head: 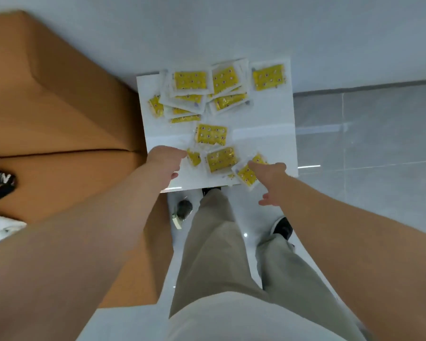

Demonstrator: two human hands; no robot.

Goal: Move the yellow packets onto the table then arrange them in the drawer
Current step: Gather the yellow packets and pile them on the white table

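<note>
Pale grey floor tiles (367,134) and a white wall (207,25) fill the view beyond a small white desk (263,114), seen from straight above. A big brown block (59,107), either carton or cabinet, stands against the desk's left side. Below the desk's near edge are the person's beige trousers (214,254) and a dark shoe (283,227). Both bare forearms reach in toward that near edge. The left hand (164,163) lies over the desk's near left corner, back up, fingers bent toward a small yellow packet (194,158) and meeting its edge; whether it grips the packet I cannot tell. The right hand (273,180) hovers at the desk's near right corner, released and spread, its forefinger stretched out onto a tilted packet (246,173) that overhangs the near edge, while another finger points away below the edge. All the yellow packets are on the desk. A loose heap (221,81) of them, overlapping one another, covers the far left and far middle. One packet (268,77) lies alone at the far right corner. Another (210,135) lies near the desk's middle. One more (221,158) lies between the two hands, just beside the packet under the forefinger.
</note>
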